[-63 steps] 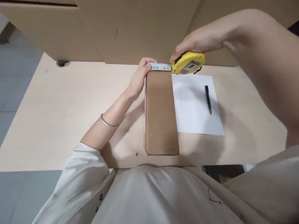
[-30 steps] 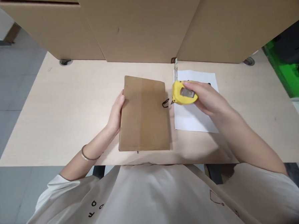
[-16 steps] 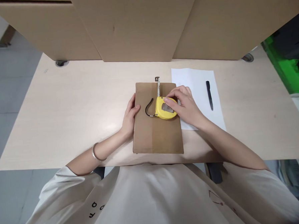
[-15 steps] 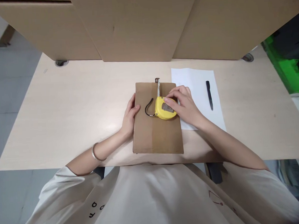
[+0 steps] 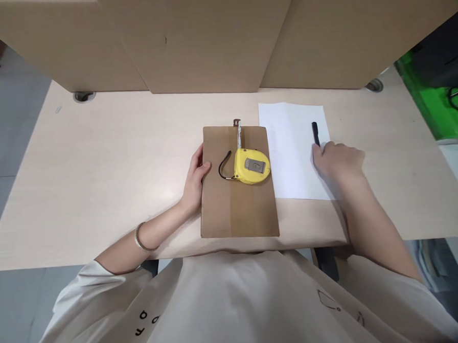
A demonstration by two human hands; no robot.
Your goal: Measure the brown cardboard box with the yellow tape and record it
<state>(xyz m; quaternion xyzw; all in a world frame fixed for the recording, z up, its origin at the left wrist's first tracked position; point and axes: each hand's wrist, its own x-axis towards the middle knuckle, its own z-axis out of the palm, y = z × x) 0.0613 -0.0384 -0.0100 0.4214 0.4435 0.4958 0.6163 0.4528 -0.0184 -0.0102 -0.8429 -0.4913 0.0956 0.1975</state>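
Note:
A small cardboard box (image 5: 250, 211) lies on the desk in front of me. My left hand (image 5: 194, 181) holds its left side, the thumb on the top edge and the fingers along the side. On the box rests a yellow tape measure (image 5: 248, 173), its short blade pulled out past the far edge and a black wrist strap (image 5: 221, 168) looped to its left. To the right, my right hand (image 5: 339, 160) is closed on a black pen (image 5: 315, 131) over a white sheet of paper (image 5: 293, 153). The pen's near part is hidden by the fingers.
Large cardboard boxes (image 5: 222, 44) stand like a wall along the back of the desk (image 5: 109, 162). Cable holes (image 5: 84, 96) sit at both back corners. A green surface with dark objects is at the far right.
My right hand has let go of the tape measure and moved right onto the pen. The tape measure stays on the box, and my left hand keeps its hold.

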